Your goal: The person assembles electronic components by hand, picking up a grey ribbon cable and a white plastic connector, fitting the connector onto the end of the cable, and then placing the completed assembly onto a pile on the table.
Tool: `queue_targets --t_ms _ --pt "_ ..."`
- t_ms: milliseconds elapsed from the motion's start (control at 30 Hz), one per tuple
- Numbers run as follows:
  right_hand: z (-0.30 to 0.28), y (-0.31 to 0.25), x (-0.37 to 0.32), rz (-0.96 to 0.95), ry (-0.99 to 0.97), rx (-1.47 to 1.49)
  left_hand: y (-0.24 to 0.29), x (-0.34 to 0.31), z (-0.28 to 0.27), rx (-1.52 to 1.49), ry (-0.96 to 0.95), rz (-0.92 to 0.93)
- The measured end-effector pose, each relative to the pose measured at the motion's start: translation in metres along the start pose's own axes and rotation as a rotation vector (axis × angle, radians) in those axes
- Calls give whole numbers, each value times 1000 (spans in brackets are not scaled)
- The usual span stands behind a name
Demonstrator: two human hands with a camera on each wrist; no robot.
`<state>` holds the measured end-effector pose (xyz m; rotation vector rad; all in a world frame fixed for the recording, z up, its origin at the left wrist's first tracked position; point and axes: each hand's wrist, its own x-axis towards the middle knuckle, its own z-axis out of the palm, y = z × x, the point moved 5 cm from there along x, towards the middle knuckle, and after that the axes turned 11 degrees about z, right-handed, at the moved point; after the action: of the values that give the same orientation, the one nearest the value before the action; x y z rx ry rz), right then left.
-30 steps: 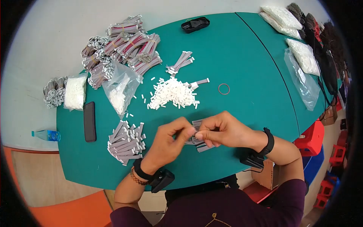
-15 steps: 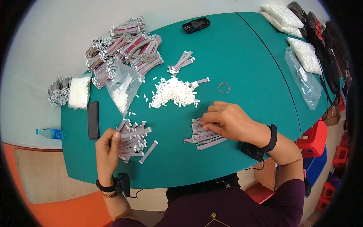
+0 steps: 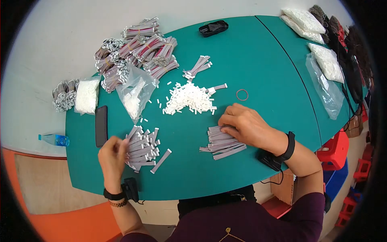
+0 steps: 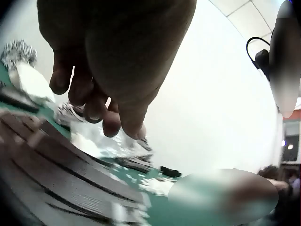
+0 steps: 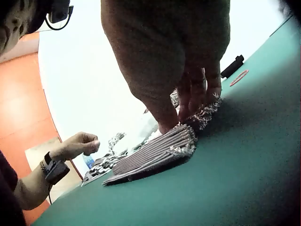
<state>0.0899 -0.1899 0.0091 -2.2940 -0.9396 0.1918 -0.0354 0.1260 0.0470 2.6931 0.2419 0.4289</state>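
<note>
At the left of the table my left hand (image 3: 112, 157) hovers beside a loose pile of grey ribbon cables (image 3: 141, 151) with white end connectors. Its fingers (image 4: 96, 107) hang loosely bent above the cables in the left wrist view, holding nothing. To the right, my right hand (image 3: 246, 125) is at the far end of a neat row of grey ribbon cables (image 3: 225, 145). Thumb and fingers (image 5: 212, 80) reach down onto that row and pinch its far cables; the hand partly hides the grip. A single ribbon cable (image 3: 161, 161) lies just right of the loose pile.
Small white connectors (image 3: 189, 98) are heaped mid-table, with a few ribbon cables (image 3: 198, 66) behind. Farther left are bundled cables (image 3: 149, 48), an opened plastic bag (image 3: 135, 92), a filled bag (image 3: 87, 97) and a black phone (image 3: 101, 126). A red rubber band (image 3: 242, 94) lies right of the heap.
From together over the row, my hands have parted: the left moved out to the loose pile, the right stayed at the row. The cable near the left hand at half a second has left its fingers.
</note>
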Motion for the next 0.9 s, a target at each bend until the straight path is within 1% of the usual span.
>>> queue_targets --t_ms 67,133,200,300,400,533,600,633,700,733,800,900 --pt "0 0 1 11 -25 18 24 6 15 -191 -9 58" --pt "-1 1 2 49 -58 55 56 11 32 -355 -127 78" --pt "-1 2 3 72 -65 99 88 16 46 -465 -240 164" --pt "-1 6 3 76 -69 128 112 22 73 -600 -380 284" --pt "-4 6 5 56 -35 161 133 30 81 -599 -448 345" --pt "-9 6 5 58 -7 242 133 36 101 -663 -462 307" --pt "-12 7 6 71 -32 207 132 38 109 -698 -495 277" --pt "-12 7 6 78 -45 189 130 38 113 -733 -467 275" --pt "-10 9 7 30 1 179 125 37 121 -802 -411 271" --pt "-9 9 7 7 24 175 124 37 123 -815 -403 266" --pt "-6 7 6 3 12 135 121 37 124 -840 -385 254" --pt "-3 8 7 6 -21 99 120 34 124 -832 -474 216"
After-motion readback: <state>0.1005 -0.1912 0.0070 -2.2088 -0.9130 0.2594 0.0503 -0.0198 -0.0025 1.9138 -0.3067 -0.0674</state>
